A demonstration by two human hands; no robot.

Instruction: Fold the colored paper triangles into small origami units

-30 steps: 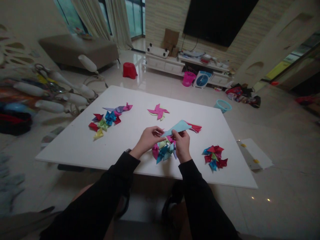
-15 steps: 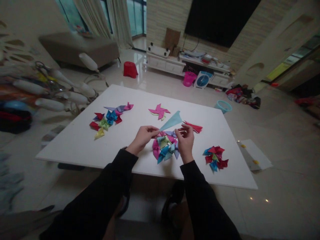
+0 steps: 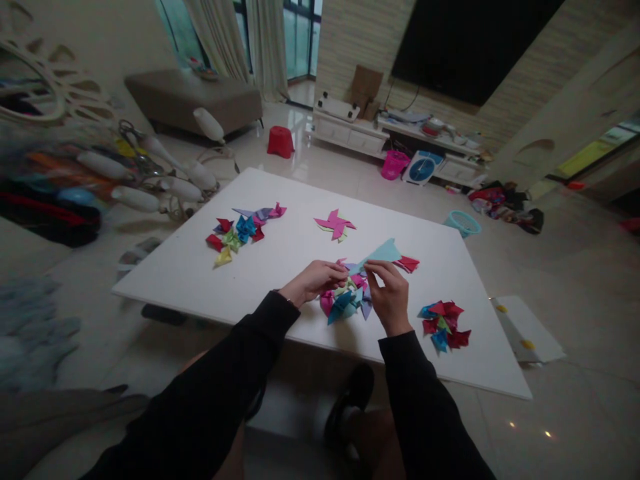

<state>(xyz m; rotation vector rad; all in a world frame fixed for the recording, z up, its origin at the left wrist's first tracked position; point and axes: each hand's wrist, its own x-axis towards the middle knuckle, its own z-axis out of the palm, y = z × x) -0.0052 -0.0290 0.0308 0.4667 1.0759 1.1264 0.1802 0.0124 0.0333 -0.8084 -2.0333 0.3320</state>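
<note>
A light blue folded paper (image 3: 384, 252), long and pointed, is held above the table, its wide end facing away from me. My right hand (image 3: 389, 293) pinches it near the narrow end, thumb and forefinger together. At the tip, the fingers of my left hand (image 3: 320, 279) are closed on it; the exact contact is partly hidden. Below my hands lies a cluster of folded paper pieces (image 3: 343, 307) in pink, blue, green and lilac, partly covered by my fingers. Red folded papers (image 3: 409, 265) show just behind the light blue one.
On the white table (image 3: 270, 267) lie a pink and green paper pinwheel (image 3: 335, 225), a colourful origami group (image 3: 233, 237) at left and a red and blue origami cluster (image 3: 445, 323) at right. Lamp arms (image 3: 175, 187) stand beside the table's left edge.
The light blue paper has shifted to the right, its wide end now overlapping the red papers. My left hand has moved right, closer to my right hand. The whole view has also swung.
</note>
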